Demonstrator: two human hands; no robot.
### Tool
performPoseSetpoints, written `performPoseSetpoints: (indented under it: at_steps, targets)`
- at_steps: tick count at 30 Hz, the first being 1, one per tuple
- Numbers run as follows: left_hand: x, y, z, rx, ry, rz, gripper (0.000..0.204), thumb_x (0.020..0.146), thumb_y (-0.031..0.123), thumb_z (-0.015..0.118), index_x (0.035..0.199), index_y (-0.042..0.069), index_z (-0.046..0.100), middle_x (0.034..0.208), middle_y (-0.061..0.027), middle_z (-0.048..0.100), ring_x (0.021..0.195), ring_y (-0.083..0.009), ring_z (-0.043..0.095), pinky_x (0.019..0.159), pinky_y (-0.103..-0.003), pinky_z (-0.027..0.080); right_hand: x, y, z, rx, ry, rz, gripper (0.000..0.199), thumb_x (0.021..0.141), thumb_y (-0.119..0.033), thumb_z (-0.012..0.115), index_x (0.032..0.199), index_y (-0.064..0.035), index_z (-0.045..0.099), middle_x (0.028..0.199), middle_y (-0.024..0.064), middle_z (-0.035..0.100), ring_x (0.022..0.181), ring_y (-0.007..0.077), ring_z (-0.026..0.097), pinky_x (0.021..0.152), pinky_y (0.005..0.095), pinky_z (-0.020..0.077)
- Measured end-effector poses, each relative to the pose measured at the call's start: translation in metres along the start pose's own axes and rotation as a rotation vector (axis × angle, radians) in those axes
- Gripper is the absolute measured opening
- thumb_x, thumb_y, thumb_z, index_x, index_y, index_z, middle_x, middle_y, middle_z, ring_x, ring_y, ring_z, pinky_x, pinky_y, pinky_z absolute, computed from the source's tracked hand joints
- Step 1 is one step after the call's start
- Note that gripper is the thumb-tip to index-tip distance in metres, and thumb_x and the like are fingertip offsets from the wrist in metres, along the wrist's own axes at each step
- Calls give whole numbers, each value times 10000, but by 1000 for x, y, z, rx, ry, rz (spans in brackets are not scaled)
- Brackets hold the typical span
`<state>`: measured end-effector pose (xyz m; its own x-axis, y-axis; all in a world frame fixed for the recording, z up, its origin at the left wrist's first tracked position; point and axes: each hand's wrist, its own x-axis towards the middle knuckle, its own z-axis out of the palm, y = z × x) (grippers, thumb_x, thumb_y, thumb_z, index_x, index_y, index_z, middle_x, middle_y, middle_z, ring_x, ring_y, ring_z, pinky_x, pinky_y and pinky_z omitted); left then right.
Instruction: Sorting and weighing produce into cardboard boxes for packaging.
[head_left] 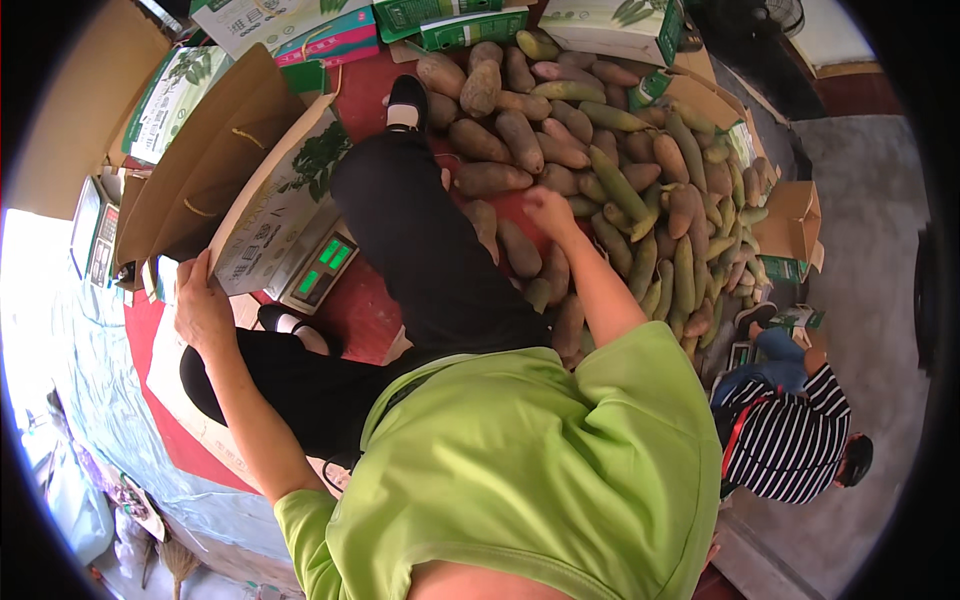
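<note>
Just in front of the left hand [203, 310], in the head view, stands a white cardboard box [283, 205] printed with a green leaf picture. The hand's fingers are curled over the box's near top edge, gripping it. Beyond the box, on the far side from that hand, lie open brown cardboard flaps [205, 165]. To the right of the hand, at the foot of the box, sits one scale [325, 268] with two glowing green displays.

The right hand [548, 212] reaches forward into a big pile of tubers [600, 170], several dozen at a rough count, too many and too overlapped for an exact number. Most are brown and reddish; the long ones to the right of the hand are greenish-yellow. The hand rests palm down on the pile with fingers bent; whether it has closed on one tuber I cannot tell.

Between the two hands stretch the person's legs in black trousers [425, 250], ending in one black shoe [407, 100]. Far beyond both hands, along the top, lie about five flat white-and-green cartons [460, 25], one with a pink side. Right of the right hand, past the pile, stands a small open brown box [795, 225], and a second person in a striped shirt [790, 440] crouches nearby.
</note>
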<state>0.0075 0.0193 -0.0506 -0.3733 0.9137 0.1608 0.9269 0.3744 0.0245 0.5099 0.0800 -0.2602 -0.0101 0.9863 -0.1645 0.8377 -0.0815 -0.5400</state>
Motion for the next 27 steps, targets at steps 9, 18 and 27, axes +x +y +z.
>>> performPoseSetpoints:
  at_steps: [9,18,27]
  targets:
    - [0,-5,7,28,51,53,247,888,163,551,1112,193,649,1070,34,618,862,-233,643,688,-370,512,-130,127,34,-17,-207,543,169,789,-159,664,925,-61,677,777,101,669,659,225,643,623,345,515]
    - [2,-2,11,35,60,63,239,888,185,556,1107,211,648,1061,38,619,846,-231,647,669,-377,510,-162,167,21,198,-101,774,172,756,-71,677,919,-19,666,766,95,657,657,181,640,561,330,508]
    - [3,-6,16,67,80,96,243,896,193,552,1122,224,638,1067,36,615,853,-232,648,661,-381,512,-155,168,-3,-127,-50,738,377,706,-183,723,1045,-43,635,950,143,681,940,291,651,808,384,509]
